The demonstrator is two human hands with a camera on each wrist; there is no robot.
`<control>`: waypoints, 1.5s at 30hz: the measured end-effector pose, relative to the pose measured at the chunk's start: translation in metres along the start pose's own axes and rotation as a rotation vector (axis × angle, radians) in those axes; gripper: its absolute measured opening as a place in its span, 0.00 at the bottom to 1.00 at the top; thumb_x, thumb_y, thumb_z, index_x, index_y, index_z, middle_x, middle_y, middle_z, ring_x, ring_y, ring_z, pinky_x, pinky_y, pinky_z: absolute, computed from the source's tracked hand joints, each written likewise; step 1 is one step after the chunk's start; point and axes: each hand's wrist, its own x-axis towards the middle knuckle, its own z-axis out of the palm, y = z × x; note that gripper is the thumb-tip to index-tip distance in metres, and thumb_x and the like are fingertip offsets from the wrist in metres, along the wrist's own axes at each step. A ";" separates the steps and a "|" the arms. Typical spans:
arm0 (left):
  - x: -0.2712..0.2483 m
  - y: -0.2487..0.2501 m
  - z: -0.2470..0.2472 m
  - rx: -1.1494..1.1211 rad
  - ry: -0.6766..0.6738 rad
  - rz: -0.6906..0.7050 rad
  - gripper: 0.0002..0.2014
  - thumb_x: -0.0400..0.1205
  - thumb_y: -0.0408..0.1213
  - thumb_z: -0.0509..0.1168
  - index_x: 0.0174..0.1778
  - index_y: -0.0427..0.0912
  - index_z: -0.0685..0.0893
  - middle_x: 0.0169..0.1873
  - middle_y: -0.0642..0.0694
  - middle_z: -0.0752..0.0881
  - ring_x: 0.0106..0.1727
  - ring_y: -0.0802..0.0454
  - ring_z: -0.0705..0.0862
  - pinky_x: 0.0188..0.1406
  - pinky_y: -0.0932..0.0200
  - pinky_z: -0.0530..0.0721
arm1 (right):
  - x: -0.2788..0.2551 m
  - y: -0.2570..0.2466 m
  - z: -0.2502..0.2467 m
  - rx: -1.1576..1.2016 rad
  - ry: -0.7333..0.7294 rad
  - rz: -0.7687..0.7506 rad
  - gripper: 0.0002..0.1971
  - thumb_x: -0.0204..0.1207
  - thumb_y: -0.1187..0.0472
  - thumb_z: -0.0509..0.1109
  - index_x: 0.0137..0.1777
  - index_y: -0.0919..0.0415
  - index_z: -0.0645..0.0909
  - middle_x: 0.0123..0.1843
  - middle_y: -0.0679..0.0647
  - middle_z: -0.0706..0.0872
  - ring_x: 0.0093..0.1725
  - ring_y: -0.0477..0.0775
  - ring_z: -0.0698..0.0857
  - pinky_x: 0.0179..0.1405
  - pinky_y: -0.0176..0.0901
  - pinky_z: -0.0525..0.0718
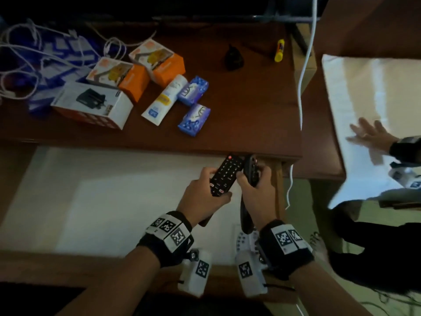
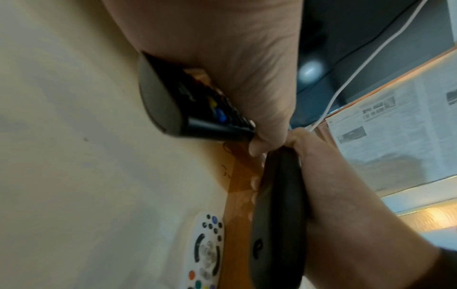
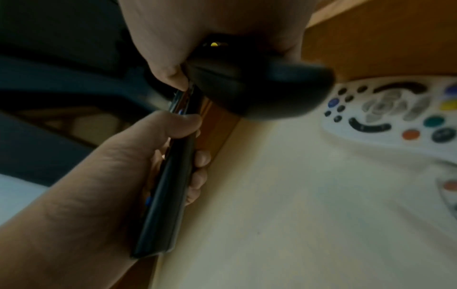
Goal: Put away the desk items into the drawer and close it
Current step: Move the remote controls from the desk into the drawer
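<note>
Over the right end of the open drawer (image 1: 91, 190), my left hand (image 1: 202, 190) grips a flat black remote (image 1: 224, 175) with its buttons facing up. Right beside it, my right hand (image 1: 257, 195) grips a second, longer black remote (image 1: 249, 172) turned on its edge. The two remotes nearly touch at their far ends. In the left wrist view the flat black remote (image 2: 173, 109) sits under my palm and the longer black remote (image 2: 277, 224) is in the other fist. A white remote (image 1: 242, 240) lies in the drawer under my right wrist, the same white remote (image 3: 395, 115) showing coloured buttons.
On the desk (image 1: 250, 99) lie two orange boxes (image 1: 157, 60), a white box (image 1: 91, 104), a lotion tube (image 1: 164, 99), two blue soap packs (image 1: 193, 119), a black object (image 1: 233, 57), a yellow glue stick (image 1: 279, 51) and white cables (image 1: 34, 53). Another person's hand (image 1: 369, 135) rests on white paper at right.
</note>
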 end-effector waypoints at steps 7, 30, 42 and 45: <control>0.004 -0.051 0.001 0.140 -0.125 -0.154 0.30 0.72 0.49 0.73 0.65 0.50 0.66 0.46 0.51 0.83 0.46 0.49 0.85 0.46 0.54 0.84 | -0.007 0.030 0.044 -0.258 -0.088 0.095 0.23 0.77 0.52 0.68 0.67 0.54 0.63 0.49 0.55 0.83 0.45 0.56 0.84 0.41 0.48 0.82; 0.013 -0.094 0.025 0.516 -0.247 -0.206 0.33 0.77 0.54 0.67 0.69 0.38 0.63 0.65 0.36 0.75 0.64 0.36 0.77 0.58 0.45 0.79 | -0.001 0.060 0.068 -0.661 -0.351 0.165 0.31 0.71 0.51 0.76 0.64 0.54 0.59 0.50 0.60 0.81 0.50 0.65 0.85 0.44 0.48 0.80; 0.018 -0.097 0.013 0.602 -0.255 -0.159 0.36 0.73 0.56 0.72 0.68 0.41 0.64 0.58 0.39 0.81 0.58 0.38 0.82 0.53 0.48 0.82 | 0.004 0.054 0.072 -0.843 -0.449 0.237 0.36 0.67 0.55 0.80 0.67 0.56 0.59 0.56 0.64 0.81 0.55 0.65 0.84 0.46 0.50 0.82; 0.021 -0.098 0.007 0.589 -0.281 -0.113 0.38 0.74 0.53 0.71 0.75 0.43 0.61 0.57 0.39 0.83 0.56 0.38 0.83 0.54 0.48 0.83 | 0.005 0.051 0.070 -0.886 -0.478 0.239 0.37 0.68 0.56 0.79 0.69 0.58 0.59 0.59 0.65 0.81 0.57 0.66 0.83 0.51 0.52 0.84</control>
